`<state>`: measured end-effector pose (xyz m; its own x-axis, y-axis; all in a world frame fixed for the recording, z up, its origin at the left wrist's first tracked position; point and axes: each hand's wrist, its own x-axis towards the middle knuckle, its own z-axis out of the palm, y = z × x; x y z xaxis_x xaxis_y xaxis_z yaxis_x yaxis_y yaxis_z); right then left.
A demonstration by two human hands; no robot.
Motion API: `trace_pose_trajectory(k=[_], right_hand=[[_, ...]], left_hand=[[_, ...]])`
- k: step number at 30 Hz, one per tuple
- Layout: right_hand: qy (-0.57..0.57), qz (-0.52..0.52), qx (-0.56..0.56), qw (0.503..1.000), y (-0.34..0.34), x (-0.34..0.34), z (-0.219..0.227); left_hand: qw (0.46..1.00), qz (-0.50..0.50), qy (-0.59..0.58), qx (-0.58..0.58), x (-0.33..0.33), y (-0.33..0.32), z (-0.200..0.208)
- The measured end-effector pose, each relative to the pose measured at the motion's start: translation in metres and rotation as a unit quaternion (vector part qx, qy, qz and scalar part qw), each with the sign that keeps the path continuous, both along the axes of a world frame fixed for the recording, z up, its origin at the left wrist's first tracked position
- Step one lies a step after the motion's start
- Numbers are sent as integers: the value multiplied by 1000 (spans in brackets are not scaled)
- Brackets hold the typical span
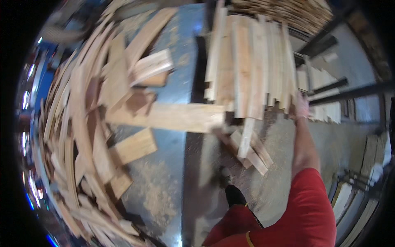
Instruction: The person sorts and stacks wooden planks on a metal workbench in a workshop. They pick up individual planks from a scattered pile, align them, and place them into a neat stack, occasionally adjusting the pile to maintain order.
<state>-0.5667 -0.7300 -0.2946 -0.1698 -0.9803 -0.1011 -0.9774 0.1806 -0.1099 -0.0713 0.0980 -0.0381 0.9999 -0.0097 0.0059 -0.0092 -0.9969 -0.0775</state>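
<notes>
My right arm reaches forward from a red sleeve. At its end my right hand [302, 107], pinkish-white and blurred, is at the right edge of a stack of pale boards [247, 61], by their near ends. Its fingers are too smeared to show whether they grip a board. My left hand is not in view. A wide pale board [181, 117] lies crosswise from the heap on the left to the near ends of the stack.
A large heap of loose boards [82, 111] covers the left of a blue-grey metal table [177, 82] strewn with sawdust. Short offcuts [253, 152] lie below the stack. Dark metal bars [349, 92] jut in at right. My shoe [226, 176] shows on the floor.
</notes>
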Motion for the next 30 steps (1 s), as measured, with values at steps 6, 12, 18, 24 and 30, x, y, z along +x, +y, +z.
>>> trace_pose_trajectory(k=[6, 12, 18, 24, 30], right_hand=[[-617, -175, 13, 767, 47, -45, -6], [-199, 140, -135, 961, 81, -7, 93], [-724, 372, 95, 573, 319, 288, 408], [-527, 800, -35, 284, 610, 377, 622], [-462, 860, -26, 217, 796, 444, 697]], left_hand=[[987, 92, 61, -115, -10, -22, -6], [981, 119, 108, -108, -12, -59, 20], [889, 112, 211, -391, -42, 34, 29], [743, 153, 101, -643, -126, 228, 22], [838, 240, 23, -490, -211, 466, 21]])
